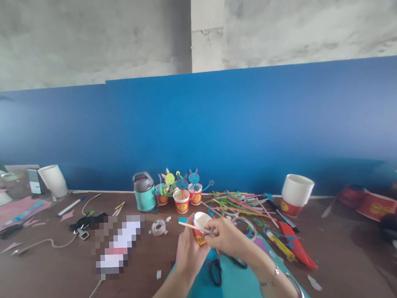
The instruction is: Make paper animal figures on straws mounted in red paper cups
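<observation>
Head view: red-and-white paper cup (201, 220) is gripped by left hand (189, 244); thin, straight, cream-coloured stick (189, 226) is pinched by right hand (226, 236), held across cup's front.

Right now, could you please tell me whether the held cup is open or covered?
Open: the cup in the left hand shows its white inside.

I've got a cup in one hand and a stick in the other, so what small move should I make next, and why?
I'd probably tilt the pale stick upright with your right hand, your left hand steadying the paper cup: seen from here, the stick crosses the cup's open mouth nearly level, whereas cat-faced figures rise above the cups behind.
</observation>
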Action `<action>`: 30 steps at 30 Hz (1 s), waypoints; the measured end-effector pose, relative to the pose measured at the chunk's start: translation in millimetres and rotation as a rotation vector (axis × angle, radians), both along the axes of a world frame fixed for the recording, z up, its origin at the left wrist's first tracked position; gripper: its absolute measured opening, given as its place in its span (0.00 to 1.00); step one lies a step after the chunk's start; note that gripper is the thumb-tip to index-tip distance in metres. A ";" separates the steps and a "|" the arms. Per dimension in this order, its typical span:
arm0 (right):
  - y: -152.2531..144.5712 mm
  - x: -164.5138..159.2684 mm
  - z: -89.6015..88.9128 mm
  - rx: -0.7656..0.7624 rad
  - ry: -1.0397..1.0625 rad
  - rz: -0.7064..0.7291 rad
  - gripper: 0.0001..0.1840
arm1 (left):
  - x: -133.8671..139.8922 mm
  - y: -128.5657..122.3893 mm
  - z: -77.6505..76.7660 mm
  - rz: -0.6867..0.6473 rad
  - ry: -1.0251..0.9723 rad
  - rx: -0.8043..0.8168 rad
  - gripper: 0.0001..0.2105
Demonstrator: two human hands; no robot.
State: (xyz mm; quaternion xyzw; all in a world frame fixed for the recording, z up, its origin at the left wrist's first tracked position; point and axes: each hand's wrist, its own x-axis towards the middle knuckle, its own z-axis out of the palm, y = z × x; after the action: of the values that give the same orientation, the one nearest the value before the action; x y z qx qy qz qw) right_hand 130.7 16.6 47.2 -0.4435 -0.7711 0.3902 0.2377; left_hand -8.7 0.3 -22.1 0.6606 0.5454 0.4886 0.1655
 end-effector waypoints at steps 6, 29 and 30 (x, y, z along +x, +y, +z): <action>-4.0 -1.6 7.3 0.101 -0.105 -0.038 0.09 | -0.1 -1.2 -0.5 0.001 0.058 0.037 0.27; -5.7 -5.0 8.3 0.323 -0.241 -0.075 0.18 | 0.1 1.9 -6.0 0.048 0.055 0.043 0.28; -5.5 -5.3 7.1 0.282 -0.213 -0.071 0.17 | -0.2 1.6 -5.6 0.053 0.055 0.032 0.28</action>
State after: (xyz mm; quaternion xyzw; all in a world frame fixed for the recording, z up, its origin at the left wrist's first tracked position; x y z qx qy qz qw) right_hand 125.3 11.0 54.3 -0.4717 -0.8227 0.2204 0.2282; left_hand -8.9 1.9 -27.7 0.6617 0.5590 0.4832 0.1270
